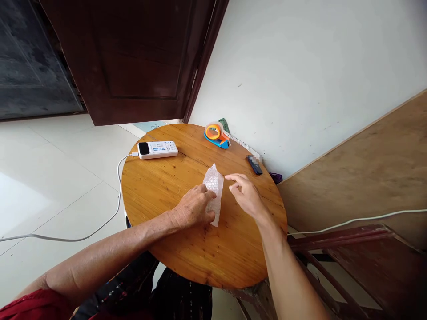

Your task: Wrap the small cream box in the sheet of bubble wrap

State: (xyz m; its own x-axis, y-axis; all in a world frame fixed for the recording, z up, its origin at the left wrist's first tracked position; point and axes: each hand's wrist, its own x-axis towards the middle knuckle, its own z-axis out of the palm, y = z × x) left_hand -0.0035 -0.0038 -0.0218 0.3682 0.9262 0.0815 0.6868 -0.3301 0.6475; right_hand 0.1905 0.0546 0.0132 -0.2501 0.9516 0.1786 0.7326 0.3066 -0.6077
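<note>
A strip of translucent bubble wrap (213,182) lies near the middle of the round wooden table (233,262). My left hand (196,205) rests on its left side, fingers bent over the wrap and pressing on it; what is under the palm is hidden. To the right of the wrap, my right hand (245,193) hovers with its index finger and thumb apart. Nothing shows between those fingers, and a small gap separates them from the wrap's edge.
A white power bank (163,150) with a cable sits at the table's back left. At the back stands an orange and blue tape dispenser (217,134). A dark object (255,165) lies near the right edge, by the wall.
</note>
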